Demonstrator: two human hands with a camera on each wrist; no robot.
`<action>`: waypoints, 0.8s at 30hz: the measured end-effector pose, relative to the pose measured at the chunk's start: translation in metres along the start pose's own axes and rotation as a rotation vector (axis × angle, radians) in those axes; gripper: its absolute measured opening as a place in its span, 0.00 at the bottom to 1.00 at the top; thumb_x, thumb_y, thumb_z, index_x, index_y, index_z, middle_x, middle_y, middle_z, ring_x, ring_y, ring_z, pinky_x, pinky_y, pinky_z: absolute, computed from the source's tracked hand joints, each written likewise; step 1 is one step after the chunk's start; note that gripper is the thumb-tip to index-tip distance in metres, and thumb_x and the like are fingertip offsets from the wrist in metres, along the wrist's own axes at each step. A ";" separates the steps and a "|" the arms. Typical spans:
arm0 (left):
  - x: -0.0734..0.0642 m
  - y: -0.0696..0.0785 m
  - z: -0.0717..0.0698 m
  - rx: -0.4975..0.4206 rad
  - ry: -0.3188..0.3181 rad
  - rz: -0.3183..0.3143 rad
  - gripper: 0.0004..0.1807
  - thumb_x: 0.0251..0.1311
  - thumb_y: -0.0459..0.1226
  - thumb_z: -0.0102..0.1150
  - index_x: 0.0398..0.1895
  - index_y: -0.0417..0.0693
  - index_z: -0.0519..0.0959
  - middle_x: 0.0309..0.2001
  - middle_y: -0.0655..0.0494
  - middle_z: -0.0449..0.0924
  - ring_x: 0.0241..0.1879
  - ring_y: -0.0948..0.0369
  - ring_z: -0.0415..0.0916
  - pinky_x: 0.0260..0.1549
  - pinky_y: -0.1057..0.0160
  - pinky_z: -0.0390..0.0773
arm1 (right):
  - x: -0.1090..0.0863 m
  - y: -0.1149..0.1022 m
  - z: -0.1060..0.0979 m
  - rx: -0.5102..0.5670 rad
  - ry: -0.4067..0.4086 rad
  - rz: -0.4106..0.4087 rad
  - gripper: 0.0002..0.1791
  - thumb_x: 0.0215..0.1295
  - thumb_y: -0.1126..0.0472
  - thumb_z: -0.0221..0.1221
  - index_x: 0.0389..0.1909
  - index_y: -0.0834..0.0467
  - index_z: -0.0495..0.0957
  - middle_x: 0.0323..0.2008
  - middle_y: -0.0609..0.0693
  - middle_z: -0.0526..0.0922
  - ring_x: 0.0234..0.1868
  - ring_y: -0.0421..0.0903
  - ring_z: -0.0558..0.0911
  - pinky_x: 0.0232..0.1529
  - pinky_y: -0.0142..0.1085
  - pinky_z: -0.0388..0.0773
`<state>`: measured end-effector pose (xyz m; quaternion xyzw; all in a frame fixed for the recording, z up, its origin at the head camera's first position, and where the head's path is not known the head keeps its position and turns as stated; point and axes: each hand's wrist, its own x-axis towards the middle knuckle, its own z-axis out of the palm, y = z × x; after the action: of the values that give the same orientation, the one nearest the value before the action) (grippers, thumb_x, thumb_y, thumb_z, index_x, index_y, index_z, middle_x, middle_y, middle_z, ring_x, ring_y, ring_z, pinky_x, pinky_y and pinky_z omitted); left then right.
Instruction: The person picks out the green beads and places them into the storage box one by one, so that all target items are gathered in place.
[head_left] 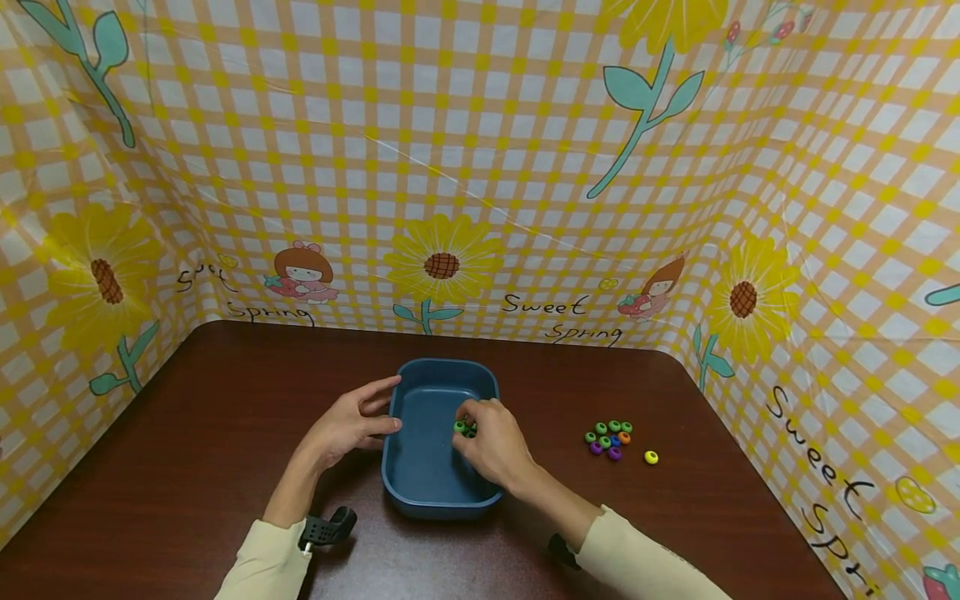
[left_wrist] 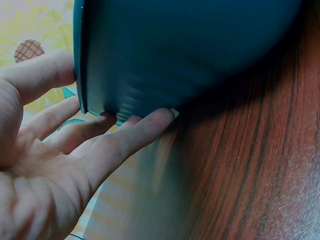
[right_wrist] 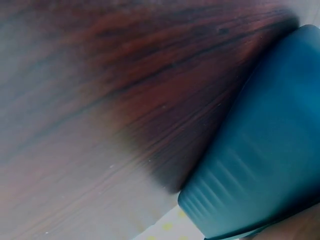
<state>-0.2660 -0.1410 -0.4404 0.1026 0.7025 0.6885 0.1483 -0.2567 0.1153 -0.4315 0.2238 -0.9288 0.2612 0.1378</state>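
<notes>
Watching from afar, I see the right hand (head_left: 493, 442) over the box (head_left: 423, 462), fingers curled round green beads (head_left: 459, 427) that only the head view shows me; loose beads (head_left: 604, 442) lie on the table (head_left: 247, 392) to the right, a yellow bead (head_left: 651, 458) slightly apart. The left wrist view adds detail: the left hand (head_left: 341, 429), released, its extended fingers touching the box's left side from outside

The tray (head_left: 427, 460) is showing plain blue. Within its outline, beads (head_left: 459, 427) are gleaming green; right of it, loose beads (head_left: 615, 442) are mixing green, purple, blue, orange and yellow. Beneath it, the tabletop (head_left: 225, 433) is showing red-brown grain; behind it, cloth (head_left: 525, 200) is bearing yellow, peach and white checks.
</notes>
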 end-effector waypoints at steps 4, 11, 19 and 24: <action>0.000 0.000 0.000 0.002 0.005 0.000 0.42 0.65 0.29 0.64 0.80 0.47 0.57 0.76 0.34 0.58 0.60 0.38 0.78 0.48 0.43 0.84 | -0.001 0.000 0.001 -0.011 0.005 -0.011 0.06 0.55 0.63 0.67 0.35 0.55 0.84 0.30 0.48 0.84 0.36 0.44 0.77 0.34 0.36 0.75; -0.001 0.001 0.001 0.014 0.014 -0.004 0.42 0.65 0.29 0.64 0.80 0.47 0.57 0.76 0.34 0.59 0.60 0.38 0.78 0.48 0.43 0.84 | -0.002 0.000 0.002 -0.024 0.003 -0.023 0.06 0.56 0.63 0.67 0.35 0.55 0.84 0.30 0.48 0.84 0.34 0.43 0.75 0.32 0.34 0.74; -0.001 0.001 0.001 0.016 0.013 -0.003 0.41 0.65 0.29 0.63 0.80 0.46 0.57 0.76 0.34 0.59 0.60 0.38 0.78 0.48 0.43 0.85 | -0.003 -0.001 0.002 -0.052 0.005 -0.018 0.06 0.55 0.61 0.68 0.34 0.55 0.83 0.29 0.47 0.83 0.34 0.43 0.74 0.32 0.34 0.74; 0.000 0.001 0.001 0.018 0.009 -0.003 0.42 0.66 0.30 0.63 0.80 0.46 0.56 0.76 0.34 0.59 0.60 0.38 0.78 0.48 0.43 0.84 | -0.003 0.000 0.002 -0.053 0.016 -0.029 0.05 0.55 0.62 0.68 0.33 0.55 0.83 0.28 0.48 0.83 0.33 0.43 0.74 0.32 0.34 0.73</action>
<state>-0.2655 -0.1405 -0.4390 0.0999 0.7095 0.6822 0.1454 -0.2542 0.1149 -0.4339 0.2315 -0.9309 0.2362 0.1547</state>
